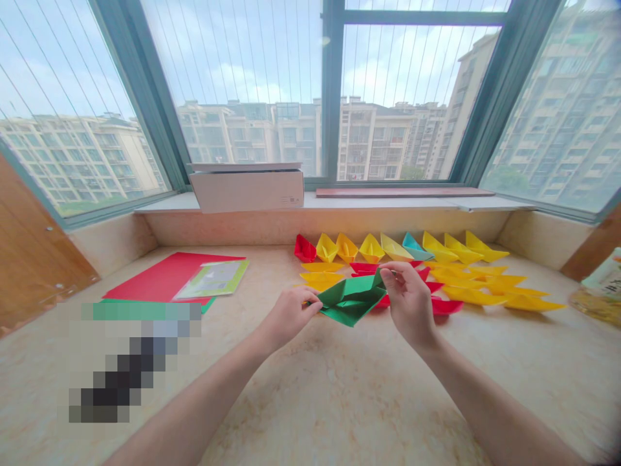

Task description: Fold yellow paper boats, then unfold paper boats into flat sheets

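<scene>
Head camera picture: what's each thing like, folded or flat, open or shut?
Green paper boat: folded, held at both ends.
Left hand: pinching one end.
Right hand: pinching the other end.
Yellow paper boats: folded, in rows.
Blue paper boat: folded, back row.
Red paper sheet: flat, unfolded.
Plastic packet: lying flat; can't tell if sealed.
White box: lid looks slightly raised.

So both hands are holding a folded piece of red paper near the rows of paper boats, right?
Not the colour: the head view shows the folded paper is green. The left hand and right hand do hold it, near the rows of paper boats.
</scene>
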Tool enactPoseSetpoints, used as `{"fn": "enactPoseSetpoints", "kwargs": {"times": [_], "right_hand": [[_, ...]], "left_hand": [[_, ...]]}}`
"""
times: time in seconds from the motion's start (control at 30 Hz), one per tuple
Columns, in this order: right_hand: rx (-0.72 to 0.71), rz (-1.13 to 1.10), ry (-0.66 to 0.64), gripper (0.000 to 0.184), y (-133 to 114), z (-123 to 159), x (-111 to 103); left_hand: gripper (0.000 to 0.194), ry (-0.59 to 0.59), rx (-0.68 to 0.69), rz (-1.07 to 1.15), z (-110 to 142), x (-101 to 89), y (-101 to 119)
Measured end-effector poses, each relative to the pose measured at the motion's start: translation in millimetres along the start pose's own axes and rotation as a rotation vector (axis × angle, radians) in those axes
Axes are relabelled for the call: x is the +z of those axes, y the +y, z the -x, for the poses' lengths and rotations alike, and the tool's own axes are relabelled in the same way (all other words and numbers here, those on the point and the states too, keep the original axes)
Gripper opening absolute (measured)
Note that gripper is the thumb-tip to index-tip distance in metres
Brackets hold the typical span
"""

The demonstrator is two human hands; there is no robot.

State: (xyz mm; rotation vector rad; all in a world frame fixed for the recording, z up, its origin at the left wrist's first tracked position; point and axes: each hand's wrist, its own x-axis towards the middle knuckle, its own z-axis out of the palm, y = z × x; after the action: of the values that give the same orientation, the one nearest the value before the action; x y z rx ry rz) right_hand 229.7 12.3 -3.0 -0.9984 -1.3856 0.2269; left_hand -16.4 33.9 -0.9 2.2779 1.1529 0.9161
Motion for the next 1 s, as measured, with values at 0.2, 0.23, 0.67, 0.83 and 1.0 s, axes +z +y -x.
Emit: {"fn": "enactPoseSetpoints", "kwargs": {"times": [0.2, 0.23, 0.67, 0.83, 1.0], "right_hand": [[0.163, -0.089, -0.048, 0.030, 8, -3, 2], [0.193, -0.116, -0.071, 0.032, 8, -3, 2], [0.221, -0.204, -0.250, 0.056, 16, -6, 2], [0.158, -0.253, -0.269, 0.056, 17, -4, 3], [0.250, -0.333, -0.173, 0.055, 8, -4, 3]], "left_hand": [[0.023, 0.035, 0.049, -0.131, 1, 0.6, -4], [0.022, 0.053, 0.045, -0.155, 2, 0.2, -4], [0.026, 0.307, -0.099, 0.052, 2, -8.2, 3], [0.029, 0.401, -0.261, 0.585, -4, -8.7, 2], [0.023, 0.400, -0.455, 0.932, -6, -7.4, 7]]}}
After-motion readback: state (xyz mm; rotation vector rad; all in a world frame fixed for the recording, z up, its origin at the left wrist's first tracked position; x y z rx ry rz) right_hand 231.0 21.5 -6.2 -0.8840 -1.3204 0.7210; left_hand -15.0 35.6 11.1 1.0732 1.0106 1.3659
